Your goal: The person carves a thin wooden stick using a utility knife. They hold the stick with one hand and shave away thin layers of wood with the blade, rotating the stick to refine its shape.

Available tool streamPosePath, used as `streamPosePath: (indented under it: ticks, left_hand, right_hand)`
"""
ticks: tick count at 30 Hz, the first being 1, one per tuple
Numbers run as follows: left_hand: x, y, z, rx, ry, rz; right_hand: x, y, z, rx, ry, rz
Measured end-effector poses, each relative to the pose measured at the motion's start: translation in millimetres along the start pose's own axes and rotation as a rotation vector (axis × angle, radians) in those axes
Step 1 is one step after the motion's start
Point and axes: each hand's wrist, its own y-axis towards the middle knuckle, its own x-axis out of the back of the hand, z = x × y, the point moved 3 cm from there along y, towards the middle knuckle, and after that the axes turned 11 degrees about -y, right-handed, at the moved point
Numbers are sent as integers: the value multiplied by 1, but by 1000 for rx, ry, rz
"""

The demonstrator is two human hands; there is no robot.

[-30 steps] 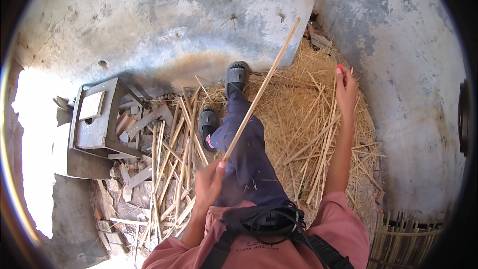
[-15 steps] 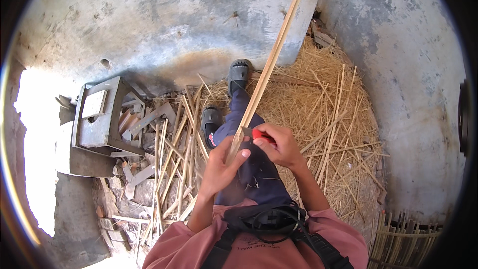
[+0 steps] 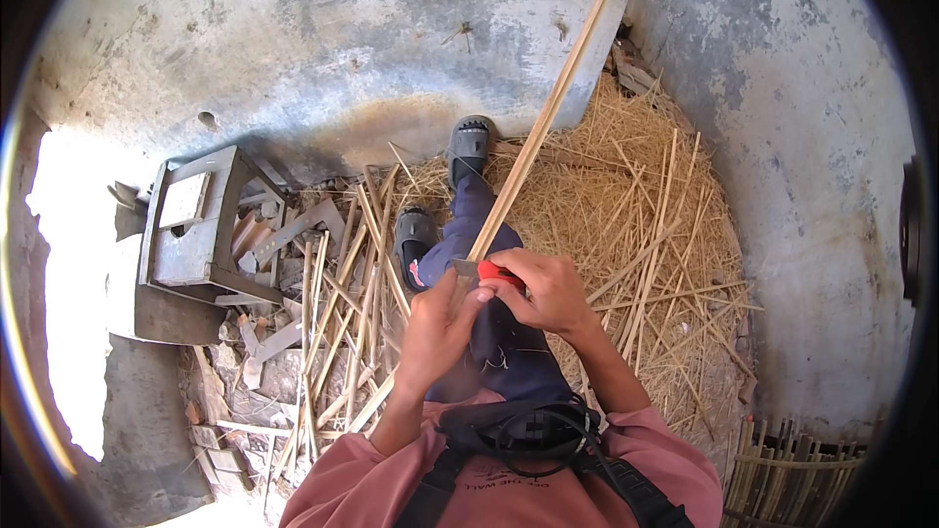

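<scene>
A long, pale bamboo strip slants up and away from my lap toward the far wall. Its near end lies in my left hand, closed around it over my thigh. In my right hand I grip a knife with a red handle. The short, wide grey blade lies across the strip, just beyond my left fingers. Both thumbs sit close together near the blade. My left hand partly covers the strip's lower end.
Straw-like shavings and loose strips cover the floor on the right. More bamboo strips lie left of my legs, beside a wooden box and rubble. Walls stand ahead and right. Upright sticks stand low right.
My right hand and the knife have moved left and slightly nearer, bringing the blade toward my left fingers. The strip's far end has shifted slightly right and down in the picture.
</scene>
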Motion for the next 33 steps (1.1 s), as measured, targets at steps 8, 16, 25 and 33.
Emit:
streamPosePath:
  ticks: [8, 16, 25, 33]
  left_hand:
    - [-2, -3, 5, 41, 56, -68]
    - [-8, 0, 7, 27, 78, -120]
    - [-10, 4, 11, 110, 190, -149]
    - [-13, 4, 15, 162, 225, -149]
  right_hand:
    - [-3, -1, 6, -5, -66, -19]
    - [-5, -3, 9, -56, -134, -85]
    - [-8, -7, 5, -102, -209, -116]
    - [-7, -5, -4, -140, -173, -94]
